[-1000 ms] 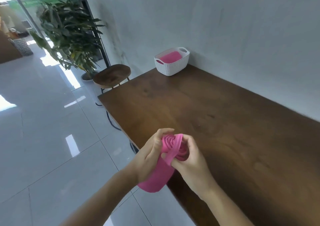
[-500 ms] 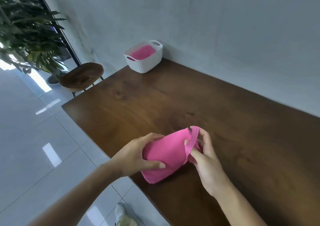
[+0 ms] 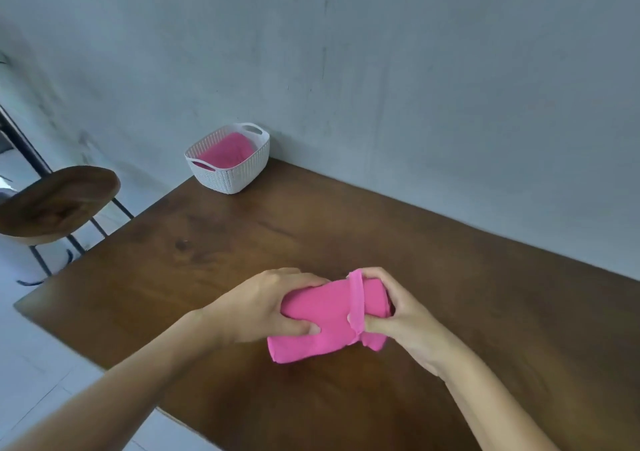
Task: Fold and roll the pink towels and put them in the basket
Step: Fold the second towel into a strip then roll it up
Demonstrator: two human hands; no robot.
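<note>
A rolled pink towel point(image 3: 322, 322) lies between both my hands just above the wooden table point(image 3: 450, 277), near its front edge. My left hand point(image 3: 263, 305) grips the roll's left half, thumb underneath. My right hand point(image 3: 391, 312) holds the right end, fingers curled round it beside a raised hem strip that wraps the roll. A white woven basket point(image 3: 242, 173) stands at the table's far left corner against the wall, with another pink towel point(image 3: 225, 152) inside.
A grey wall runs along the table's far side. A round wooden stool point(image 3: 59, 201) on black legs stands off the table's left end. White tiled floor lies to the left and front.
The view has swung right and the plant has left it. The towel roll has come over the table and lies level, with my right hand closed further round its end.
</note>
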